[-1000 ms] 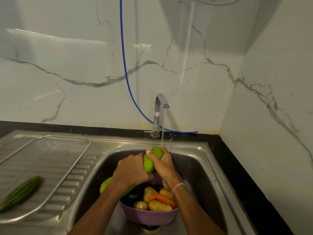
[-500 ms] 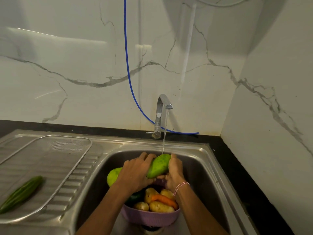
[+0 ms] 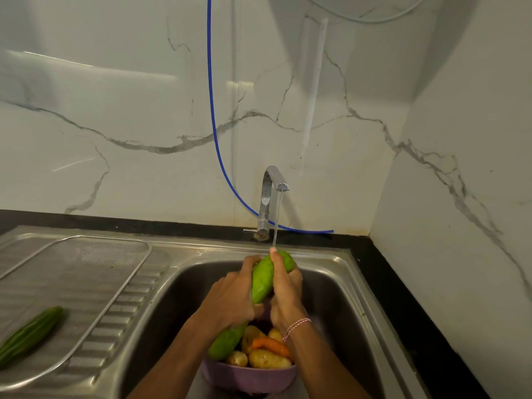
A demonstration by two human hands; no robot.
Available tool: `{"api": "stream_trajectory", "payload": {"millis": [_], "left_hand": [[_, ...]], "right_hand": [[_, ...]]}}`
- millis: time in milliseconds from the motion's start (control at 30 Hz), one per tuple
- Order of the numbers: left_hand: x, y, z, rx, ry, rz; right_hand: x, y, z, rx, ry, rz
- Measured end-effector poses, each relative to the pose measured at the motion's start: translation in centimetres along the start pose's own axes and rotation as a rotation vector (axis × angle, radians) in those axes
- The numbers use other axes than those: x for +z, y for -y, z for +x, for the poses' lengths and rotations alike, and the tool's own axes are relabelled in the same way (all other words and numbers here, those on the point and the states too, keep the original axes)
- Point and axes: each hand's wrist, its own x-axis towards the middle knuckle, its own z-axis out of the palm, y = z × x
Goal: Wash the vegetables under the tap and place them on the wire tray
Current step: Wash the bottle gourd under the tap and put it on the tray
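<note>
Now the left hand and right hand hold the long green gourd under the tap, over the steel sink. Left fingers curl round its middle; right fingers wrap its far end. It looks smooth, firm and a bit heavy. Wet skin may slip, so hold the thick middle. The wire tray lies to the left.

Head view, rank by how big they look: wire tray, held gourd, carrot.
1. wire tray
2. held gourd
3. carrot, partly hidden but clearly smallest
</note>
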Motion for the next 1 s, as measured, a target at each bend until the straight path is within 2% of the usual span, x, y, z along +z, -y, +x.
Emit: {"api": "stream_trajectory", "payload": {"millis": [100,167,233,333,433,533,600,633,667,800,900,1000], "left_hand": [[1.3,-1.1,-0.3,-0.029,-0.091,0.174],[2.4,-1.9,-0.6,-0.074,-0.142,0.244],[2.7,-2.1,-0.6,-0.124,-0.121,0.214],[1.3,-1.7,0.1,-0.235,-0.012,0.069],[-0.3,-0.7,0.6,-0.367,0.107,-0.245],[-0.8,-0.3,0.6,-0.477,0.259,-0.802],[-0.6,-0.8,0.5,-0.486,0.290,-0.951],[0.0,-0.9,0.5,-0.473,0.253,-0.928],[0.4,-0.9,0.5,-0.440,0.207,-0.805],[1.0,-0.8,0.1,-0.173,0.151,0.068],[1.8,-1.2,-0.3,-0.091,0.138,0.260],[2.6,-1.3,-0.4,-0.119,0.130,0.280]], "right_hand": [[0.2,-0.6,0.1,-0.002,-0.146,0.001],[-0.1,-0.6,0.2,0.041,-0.179,0.021],[-0.3,-0.2,0.1,0.092,-0.149,0.010],[-0.5,0.3,0.1,0.127,-0.002,-0.006],[-0.4,0.3,0.0,0.108,0.174,0.066],[-0.4,0.5,0.2,0.130,0.313,0.203],[-0.5,0.6,0.3,0.111,0.305,0.195],[-0.6,0.4,0.5,0.086,0.258,0.165],[-0.6,0.2,0.8,0.058,0.187,0.121],[-1.3,-0.1,2.2,-0.033,-0.184,0.022],[-1.9,0.6,2.0,-0.083,-0.296,0.071],[-1.5,0.4,2.0,-0.048,-0.312,0.089]]}}
